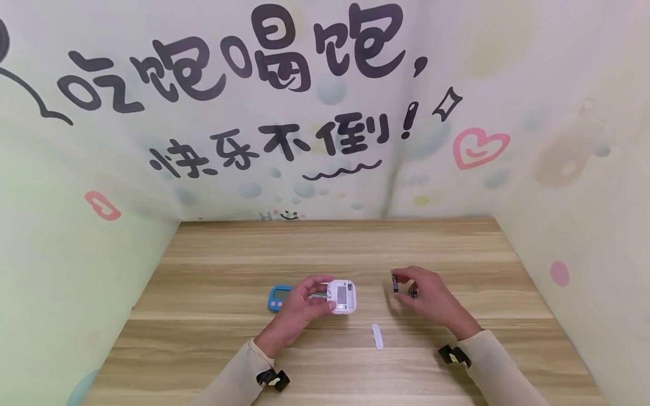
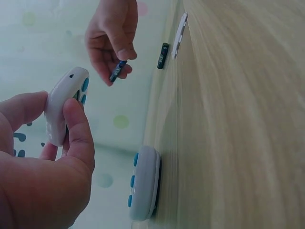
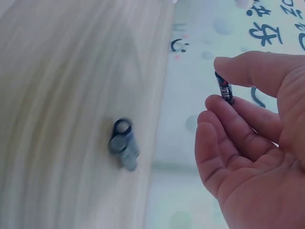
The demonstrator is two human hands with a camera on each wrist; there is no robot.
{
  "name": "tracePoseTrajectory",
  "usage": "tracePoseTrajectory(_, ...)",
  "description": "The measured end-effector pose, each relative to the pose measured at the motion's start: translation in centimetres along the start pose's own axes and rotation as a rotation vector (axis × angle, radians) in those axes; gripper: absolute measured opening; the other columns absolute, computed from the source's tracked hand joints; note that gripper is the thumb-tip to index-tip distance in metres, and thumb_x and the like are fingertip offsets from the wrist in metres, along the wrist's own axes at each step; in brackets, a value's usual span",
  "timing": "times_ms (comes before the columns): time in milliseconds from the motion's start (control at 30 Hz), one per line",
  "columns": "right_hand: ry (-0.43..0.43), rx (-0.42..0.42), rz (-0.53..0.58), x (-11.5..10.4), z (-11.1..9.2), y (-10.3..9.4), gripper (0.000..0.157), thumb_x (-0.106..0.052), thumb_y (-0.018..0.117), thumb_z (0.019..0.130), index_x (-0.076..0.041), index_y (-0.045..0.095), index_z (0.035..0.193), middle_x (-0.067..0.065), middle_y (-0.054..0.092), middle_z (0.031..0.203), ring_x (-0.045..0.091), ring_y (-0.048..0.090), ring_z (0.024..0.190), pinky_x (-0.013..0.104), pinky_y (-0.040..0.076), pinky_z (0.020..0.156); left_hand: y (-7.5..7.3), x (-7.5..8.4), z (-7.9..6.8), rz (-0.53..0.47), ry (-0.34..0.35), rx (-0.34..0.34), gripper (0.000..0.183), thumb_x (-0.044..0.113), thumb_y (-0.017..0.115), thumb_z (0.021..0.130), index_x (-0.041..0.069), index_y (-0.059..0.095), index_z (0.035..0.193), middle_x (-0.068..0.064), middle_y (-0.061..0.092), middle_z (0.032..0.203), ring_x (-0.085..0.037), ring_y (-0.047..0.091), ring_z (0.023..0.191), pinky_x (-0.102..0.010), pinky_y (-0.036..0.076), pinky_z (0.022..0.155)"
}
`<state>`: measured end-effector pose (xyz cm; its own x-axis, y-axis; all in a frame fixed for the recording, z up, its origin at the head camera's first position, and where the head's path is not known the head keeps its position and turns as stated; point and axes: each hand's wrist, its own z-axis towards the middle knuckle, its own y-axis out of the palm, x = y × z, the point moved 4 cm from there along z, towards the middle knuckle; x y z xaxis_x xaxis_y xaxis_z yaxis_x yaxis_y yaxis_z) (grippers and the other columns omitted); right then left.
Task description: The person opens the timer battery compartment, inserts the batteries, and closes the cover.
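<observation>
My left hand grips a small white digital timer, its back turned up with the battery slot uncovered. In the left wrist view blue buttons show on the far face of the white timer. My right hand is raised to the right, pinching a small dark battery between thumb and fingers. More batteries lie on the table near that hand, partly hidden by it in the head view. A narrow white battery cover rests on the wood between both hands.
A blue timer with a screen and pale buttons lies left of my left hand, which partly hides it. The left wrist view shows a white timer with blue buttons on the table. A printed wall stands along the back edge.
</observation>
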<state>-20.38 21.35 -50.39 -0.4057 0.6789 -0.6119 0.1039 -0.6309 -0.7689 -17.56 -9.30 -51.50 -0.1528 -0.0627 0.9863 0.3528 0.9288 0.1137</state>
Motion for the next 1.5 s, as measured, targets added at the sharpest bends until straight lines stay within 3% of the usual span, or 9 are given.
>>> tracePoseTrajectory(333, -0.030, 0.034, 0.210, -2.7, 0.3, -0.1, 0.051, 0.008, 0.082, 0.083, 0.002, 0.067, 0.130, 0.002, 0.071, 0.099, 0.007, 0.068, 0.086, 0.026, 0.065, 0.074, 0.2, 0.0, 0.3, 0.003, 0.004, -0.007, 0.060, 0.003, 0.079, 0.091, -0.001, 0.054, 0.146, -0.027, 0.062, 0.135, -0.019, 0.070, 0.102, -0.026, 0.064, 0.088)
tracePoseTrajectory(733, -0.037, -0.037, 0.419, -5.1, 0.3, 1.0, 0.048, 0.003, 0.084, 0.084, 0.000, 0.070, 0.130, 0.006, 0.071, 0.099, 0.009, 0.069, 0.086, 0.026, 0.065, 0.075, 0.6, 0.0, 0.4, -0.006, -0.011, -0.006, 0.059, 0.000, 0.079, 0.091, 0.001, 0.056, 0.146, -0.024, 0.063, 0.133, -0.018, 0.070, 0.101, -0.029, 0.066, 0.086)
tracePoseTrajectory(1067, -0.104, -0.097, 0.438, -7.1, 0.1, 2.4, 0.046, 0.003, 0.083, 0.085, 0.001, 0.071, 0.129, 0.005, 0.072, 0.100, 0.008, 0.069, 0.084, 0.027, 0.065, 0.073, 1.0, 0.0, 0.4, -0.008, 0.011, -0.019, 0.059, -0.001, 0.078, 0.090, 0.001, 0.056, 0.145, -0.025, 0.063, 0.134, -0.018, 0.070, 0.101, -0.028, 0.065, 0.086)
tracePoseTrajectory(1500, -0.181, -0.051, 0.271, -8.2, -0.5, 3.4, 0.045, -0.006, 0.087, 0.085, -0.004, 0.075, 0.128, 0.001, 0.067, 0.097, 0.003, 0.063, 0.079, 0.023, 0.062, 0.065, 1.0, 0.0, 0.1, -0.006, 0.006, -0.030, 0.060, 0.002, 0.077, 0.092, 0.000, 0.054, 0.148, -0.028, 0.062, 0.136, -0.019, 0.069, 0.104, -0.027, 0.065, 0.087)
